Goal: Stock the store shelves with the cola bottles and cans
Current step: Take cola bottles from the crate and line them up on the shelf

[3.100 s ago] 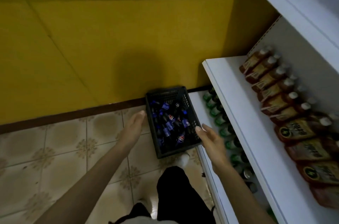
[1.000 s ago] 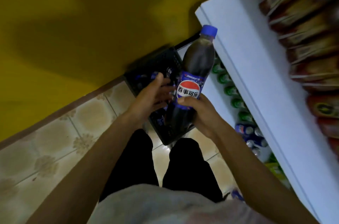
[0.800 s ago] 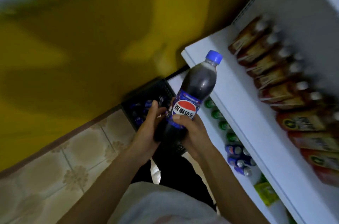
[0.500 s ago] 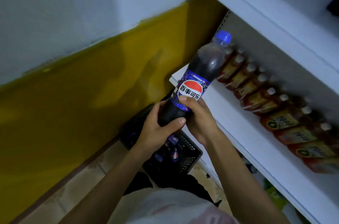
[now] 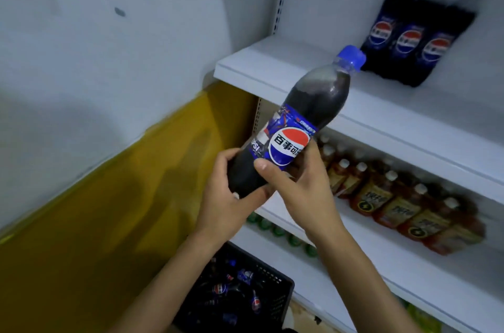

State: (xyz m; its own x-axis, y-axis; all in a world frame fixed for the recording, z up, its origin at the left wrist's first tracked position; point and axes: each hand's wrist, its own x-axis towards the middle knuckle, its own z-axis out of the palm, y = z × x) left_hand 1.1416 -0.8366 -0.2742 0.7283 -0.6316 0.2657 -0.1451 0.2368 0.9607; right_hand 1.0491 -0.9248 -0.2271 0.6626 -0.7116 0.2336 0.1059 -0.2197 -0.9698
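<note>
I see both hands wrapped around one dark plastic cola bottle with a blue screw cap [image 5: 306, 119], held tilted in the air in front of the white upper shelf [image 5: 275, 70], cap pointing up and to the right. My left hand [image 5: 225, 205] grips the base from below; my right hand [image 5: 306, 190] clasps the lower body, thumb lying across the label's edge. The blue label shows the red, white and blue Pepsi globe with the characters "百事可" readable, and "PSI" along its side. Three matching blue-capped cola bottles [image 5: 409, 38] stand together on that upper shelf, well to the right. On the shelf below stand amber drink bottles with white caps [image 5: 395, 204], their writing blurred. A black plastic crate [image 5: 275, 296] on the floor holds more Pepsi bottles.
</note>
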